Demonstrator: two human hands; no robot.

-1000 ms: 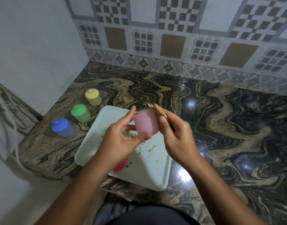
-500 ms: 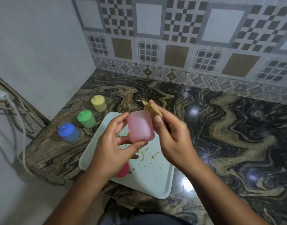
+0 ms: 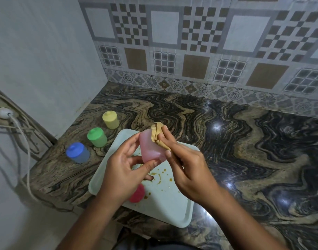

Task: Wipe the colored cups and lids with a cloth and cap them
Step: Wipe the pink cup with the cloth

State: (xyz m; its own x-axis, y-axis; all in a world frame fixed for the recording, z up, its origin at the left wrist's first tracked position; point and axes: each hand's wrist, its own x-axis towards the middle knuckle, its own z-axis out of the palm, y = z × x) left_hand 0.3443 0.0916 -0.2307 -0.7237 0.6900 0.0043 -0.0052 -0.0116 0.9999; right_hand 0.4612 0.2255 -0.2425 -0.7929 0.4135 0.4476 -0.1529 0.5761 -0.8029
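Looking down from the head cam, both hands are up over the tray (image 3: pixel 170 206) with the pink cup (image 3: pixel 151 149) between them. The left hand (image 3: pixel 124 170) grips the cup from the side, thumb and fingers curled round it, so it's off the tray and tilted. The right hand (image 3: pixel 188 168) pinches a tan cloth (image 3: pixel 156 131) and presses it against the cup's far end; the cloth bunches up over the rim there, can't tell how far it goes inside.

A red lid (image 3: pixel 137 195) lies on the pale tray, partly hidden under the left wrist, and there are yellowish-brown stains (image 3: pixel 159 178) splattered on the tray near it.

Off to the left on the marbled tabletop (image 3: pixel 244 150), three cups stand upright with their lids on, in a slanted row just beside the tray: blue cup (image 3: pixel 78 153) nearest, green cup (image 3: pixel 97 137) in the middle, yellow cup (image 3: pixel 110 120) farthest back. Patterned tile wall (image 3: pixel 199 51) behind, plus a plug (image 3: pixel 3 112) with a cable at the far left.
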